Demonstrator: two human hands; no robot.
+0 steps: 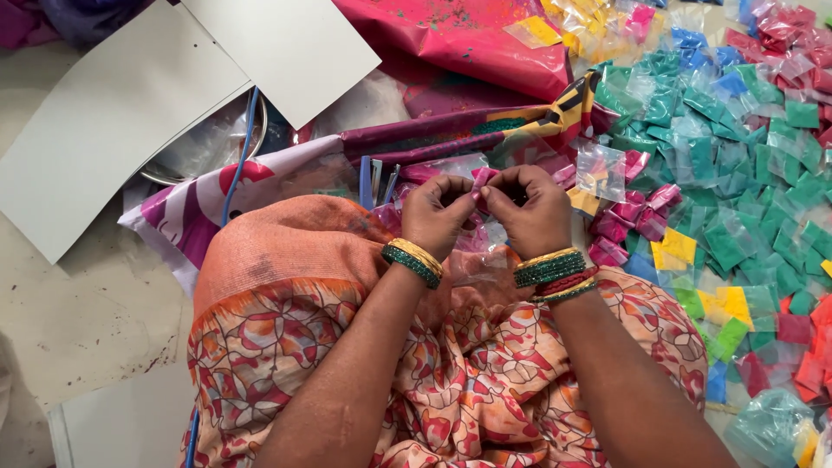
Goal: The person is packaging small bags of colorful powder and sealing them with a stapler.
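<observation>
Small pink packet [482,179] pinched between fingers of left hand [436,214] and right hand [529,211], both clamped on it, above patterned orange cloth [451,373]. Right of packet, heap of green packets [737,165]; left of it, grey card sheets [113,121].

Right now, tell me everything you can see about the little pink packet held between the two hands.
The pink packet is a small clear plastic pouch that looks filled with pink powder. It is pinched between the fingertips of the left hand and the right hand, held above the lap, in front of the patterned orange cloth. Only its upper corner shows; the fingers hide the rest, so whether it is sealed cannot be told. It matches the pink ones in the heap of packets on the right.
</observation>
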